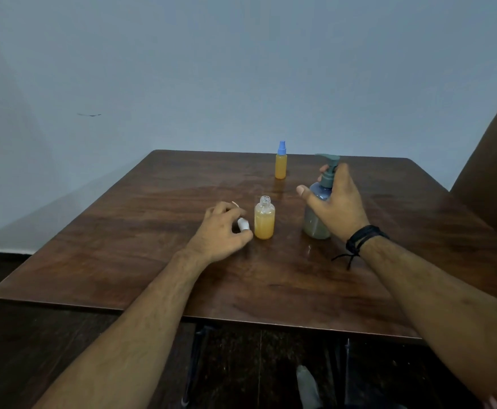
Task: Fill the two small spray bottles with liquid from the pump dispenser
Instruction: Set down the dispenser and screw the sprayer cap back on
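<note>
An uncapped small spray bottle (264, 221) stands upright mid-table, holding orange liquid up to its shoulder. Just left of it, my left hand (222, 231) rests on the table with its fingers curled round a white spray cap (243, 224). A second small bottle (281, 162), orange with a blue spray cap on, stands farther back. The grey-blue pump dispenser (319, 208) stands to the right of the open bottle. My right hand (337, 202) wraps its neck and upper body from the right, thumb pointing left; the hand hides much of the dispenser's right side.
The wooden table (158, 261) is dark brown with its near edge close to me and its far edge near a pale wall. A brown panel (495, 149) rises at the right. A black cord bracelet (359, 240) circles my right wrist.
</note>
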